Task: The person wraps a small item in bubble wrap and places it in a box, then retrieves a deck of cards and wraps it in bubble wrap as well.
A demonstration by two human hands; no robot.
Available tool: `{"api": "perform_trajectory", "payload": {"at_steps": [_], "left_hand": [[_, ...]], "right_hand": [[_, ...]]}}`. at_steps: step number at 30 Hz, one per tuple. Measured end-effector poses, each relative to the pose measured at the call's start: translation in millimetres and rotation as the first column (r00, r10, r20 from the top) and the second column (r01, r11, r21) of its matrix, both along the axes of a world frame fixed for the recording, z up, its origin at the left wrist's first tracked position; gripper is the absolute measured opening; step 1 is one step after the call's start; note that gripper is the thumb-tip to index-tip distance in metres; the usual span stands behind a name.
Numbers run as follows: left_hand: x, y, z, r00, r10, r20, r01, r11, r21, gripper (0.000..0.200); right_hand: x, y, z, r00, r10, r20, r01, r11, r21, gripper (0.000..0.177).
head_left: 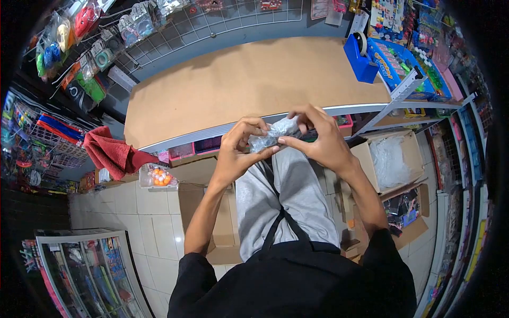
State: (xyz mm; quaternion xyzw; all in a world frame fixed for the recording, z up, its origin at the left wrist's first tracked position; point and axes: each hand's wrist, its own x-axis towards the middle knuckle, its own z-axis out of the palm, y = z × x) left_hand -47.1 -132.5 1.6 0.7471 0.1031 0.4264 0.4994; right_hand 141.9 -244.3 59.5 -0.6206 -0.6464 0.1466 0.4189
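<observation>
Both hands hold a small bundle of clear, crinkled plastic that looks like bubble wrap (pixel 273 135), above my lap and just in front of the table's edge. My left hand (pixel 239 142) is closed on the bundle's left end, thumb underneath and fingers curled over the top. On the other end, my right hand (pixel 319 139) grips with its thumb along the near side and its fingers bent over the far side. What lies inside the plastic cannot be made out.
A wooden table (pixel 254 79) lies ahead, with a blue tape dispenser (pixel 361 57) at its right end. A red cloth (pixel 112 151) hangs at the left corner near a tub of orange and white balls (pixel 159 176). Cardboard boxes (pixel 225 225) stand below; another box holds clear plastic (pixel 391 159).
</observation>
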Motion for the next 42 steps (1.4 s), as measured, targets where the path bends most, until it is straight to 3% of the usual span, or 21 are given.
{"api": "perform_trajectory", "payload": {"at_steps": [1,4,7,19,22,25,28,29,31,35,38,39,42], "left_hand": [[-0.2,0.1,-0.5,1.000,-0.014,0.010,0.014,1.000,0.000,0.039],[0.2,-3.2,1.6,0.995,-0.068,0.068,0.072,0.995,-0.073,0.039],[-1.0,-4.6,5.9,0.994,-0.092,0.056,0.097,0.992,-0.080,0.039],[-8.7,-3.5,7.5,0.991,-0.121,0.065,0.128,0.984,-0.122,0.041],[-11.8,-7.4,12.6,0.995,-0.075,-0.058,0.068,0.990,-0.123,0.043],[-11.9,-6.9,16.9,0.992,-0.039,-0.120,0.038,0.999,-0.009,0.035],[-15.4,-2.3,14.3,0.993,-0.020,-0.114,0.014,0.998,-0.053,0.031],[-14.6,-2.8,11.4,0.995,-0.028,-0.098,0.019,0.995,-0.093,0.032],[-10.1,-6.1,5.8,0.997,-0.041,-0.063,0.030,0.985,-0.171,0.032],[-6.4,-19.0,2.0,0.988,-0.037,-0.153,-0.012,0.953,-0.303,0.037],[-8.9,-22.1,-8.0,0.985,0.028,-0.168,-0.055,0.986,-0.160,0.037],[-13.4,-22.9,-9.7,0.974,0.066,-0.217,-0.073,0.997,-0.022,0.036],[-36.4,-37.0,-29.8,0.914,0.078,-0.399,-0.152,0.976,-0.158,0.033]], "right_hand": [[-0.3,0.2,-6.4,0.994,0.009,0.110,-0.029,0.983,0.184,0.031],[-1.7,-2.4,-13.2,0.992,-0.011,0.129,-0.025,0.961,0.277,0.028],[-3.1,-3.6,-13.1,0.983,-0.024,0.181,-0.027,0.962,0.273,0.024],[4.8,-4.9,-2.3,0.905,0.054,0.421,-0.162,0.961,0.223,0.037],[7.1,-4.1,-9.8,0.938,0.164,0.305,-0.213,0.968,0.135,0.041],[8.4,-4.1,-13.7,0.962,0.271,0.042,-0.274,0.956,0.106,0.058],[4.5,-9.9,-17.8,0.871,0.198,-0.450,-0.243,0.969,-0.044,0.070],[5.3,-8.3,-18.5,0.818,0.201,-0.539,-0.294,0.952,-0.090,0.078],[7.3,-4.9,-31.5,0.769,0.197,-0.608,-0.319,0.943,-0.099,0.075],[3.6,-1.5,-41.1,0.712,0.209,-0.670,-0.362,0.927,-0.096,0.066],[5.9,1.9,-43.6,0.723,0.128,-0.679,-0.367,0.904,-0.220,0.059],[2.1,2.0,-46.2,0.715,0.136,-0.686,-0.364,0.910,-0.199,0.049],[-8.7,6.8,-66.8,0.711,0.175,-0.681,-0.410,0.890,-0.199,0.042]]}}
